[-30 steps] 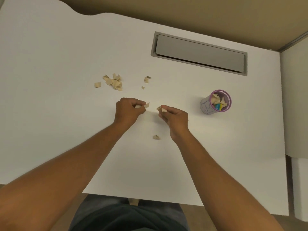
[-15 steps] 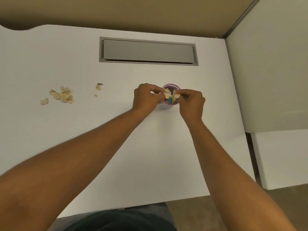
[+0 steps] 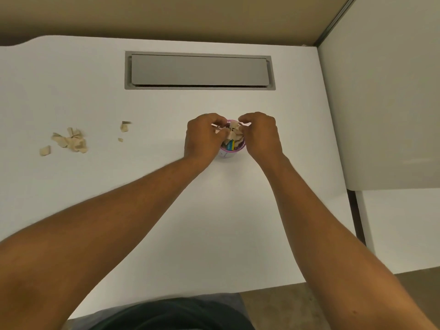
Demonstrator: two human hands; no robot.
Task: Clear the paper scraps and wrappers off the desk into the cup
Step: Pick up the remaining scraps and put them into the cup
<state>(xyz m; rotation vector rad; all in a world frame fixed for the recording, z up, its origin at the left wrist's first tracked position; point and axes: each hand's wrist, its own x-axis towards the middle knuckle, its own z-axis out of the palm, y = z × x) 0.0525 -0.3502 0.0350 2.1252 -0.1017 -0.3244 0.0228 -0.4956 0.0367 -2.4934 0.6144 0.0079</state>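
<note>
Tan paper scraps in the cup [image 3: 232, 133] fill a small pink-rimmed cup [image 3: 229, 153] that stands upright near the middle of the white desk [image 3: 166, 210], its mouth facing up and its long axis vertical; a blue and yellow wrapper [image 3: 230, 146] sits among them. The left hand [image 3: 204, 136] and right hand [image 3: 260, 135] flank the cup, fingers curled in over its mouth and pinched narrow (whether either actually grips a scrap I cannot tell, as the fingertips are partly hidden). Far to the left lies a loose pile of scraps [image 3: 71, 141]; two smaller pieces [image 3: 124, 127] lie between pile and cup, well apart from both; a grey cable hatch [image 3: 200, 70] is set into the desk behind.
</note>
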